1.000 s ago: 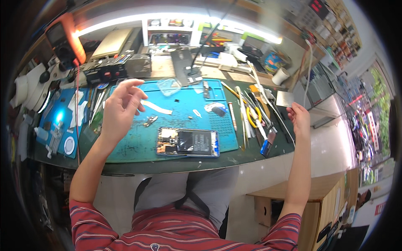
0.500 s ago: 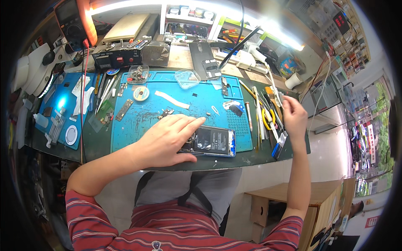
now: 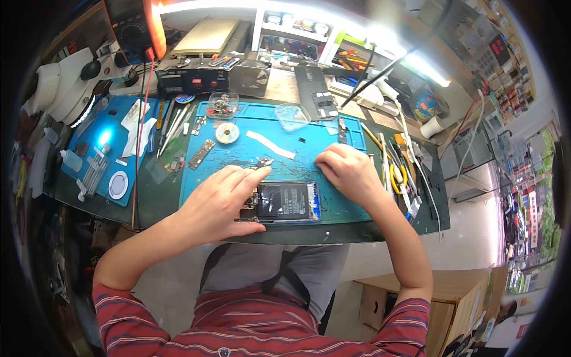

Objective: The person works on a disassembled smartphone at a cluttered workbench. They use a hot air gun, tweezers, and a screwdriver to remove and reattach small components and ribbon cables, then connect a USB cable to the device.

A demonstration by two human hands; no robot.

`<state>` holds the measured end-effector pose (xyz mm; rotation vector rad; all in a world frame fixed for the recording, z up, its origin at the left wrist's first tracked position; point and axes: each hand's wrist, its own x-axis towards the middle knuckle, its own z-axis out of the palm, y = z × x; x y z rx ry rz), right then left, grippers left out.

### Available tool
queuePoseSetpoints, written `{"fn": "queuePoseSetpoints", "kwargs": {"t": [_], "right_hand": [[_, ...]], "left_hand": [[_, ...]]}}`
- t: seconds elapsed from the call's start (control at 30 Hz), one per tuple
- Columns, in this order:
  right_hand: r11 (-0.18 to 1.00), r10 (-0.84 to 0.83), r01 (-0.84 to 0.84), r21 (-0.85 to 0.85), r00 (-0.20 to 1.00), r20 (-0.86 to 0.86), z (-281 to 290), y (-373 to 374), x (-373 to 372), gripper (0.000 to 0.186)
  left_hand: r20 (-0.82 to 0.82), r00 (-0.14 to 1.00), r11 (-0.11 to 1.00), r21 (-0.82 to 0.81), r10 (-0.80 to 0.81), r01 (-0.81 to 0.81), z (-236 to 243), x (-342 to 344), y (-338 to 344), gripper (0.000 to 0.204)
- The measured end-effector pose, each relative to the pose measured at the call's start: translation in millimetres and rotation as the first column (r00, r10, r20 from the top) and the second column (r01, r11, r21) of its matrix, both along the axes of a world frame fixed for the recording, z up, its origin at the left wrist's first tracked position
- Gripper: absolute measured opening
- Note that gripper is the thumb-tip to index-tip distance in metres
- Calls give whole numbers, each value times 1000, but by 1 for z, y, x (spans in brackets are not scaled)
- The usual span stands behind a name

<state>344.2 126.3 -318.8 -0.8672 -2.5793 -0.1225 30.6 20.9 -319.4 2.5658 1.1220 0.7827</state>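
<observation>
A dark green workbench (image 3: 351, 233) fills the middle of the view, and on it lies a blue work mat (image 3: 342, 205). The left hand (image 3: 217, 202) comes in at 9 o'clock to an opened phone (image 3: 279, 203); its thumb is at the near edge and its fingers reach over the far edge – clamped on the phone's left end. The right hand (image 3: 348, 172) is over the mat at the phone's 2 o'clock, fingertips drawn together; whether anything sits between them I cannot tell. The phone lies near the mat's 6 o'clock edge, its black battery (image 3: 289, 200) bare.

Taking the phone as the dial's centre, a clear tray (image 3: 292, 117) and, nearer, a white strip (image 3: 270, 146) lie at 12, a narrow circuit board (image 3: 201, 154) at 10, a spool (image 3: 226, 133) at 11 – and a small dark chip (image 3: 302, 140) at 1.
</observation>
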Motion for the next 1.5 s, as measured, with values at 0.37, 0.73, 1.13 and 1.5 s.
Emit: {"fn": "queuePoseSetpoints", "kwargs": {"t": [0.37, 0.73, 1.13, 1.5], "right_hand": [[971, -177, 188, 147, 980, -87, 27, 17, -29, 11], [982, -84, 46, -184, 976, -203, 14, 16, -56, 13], [975, -212, 193, -112, 959, -191, 24, 14, -36, 16], [909, -346, 343, -236, 938, 31, 25, 27, -1, 12]], "left_hand": [[67, 965, 967, -45, 253, -250, 12, -18, 34, 29], [-41, 976, 969, -120, 214, -217, 2, 0, 66, 17], [36, 985, 956, -249, 171, -157, 6, -5, 64, 21], [50, 987, 968, -209, 155, -141, 1, -8, 65, 16]]}}
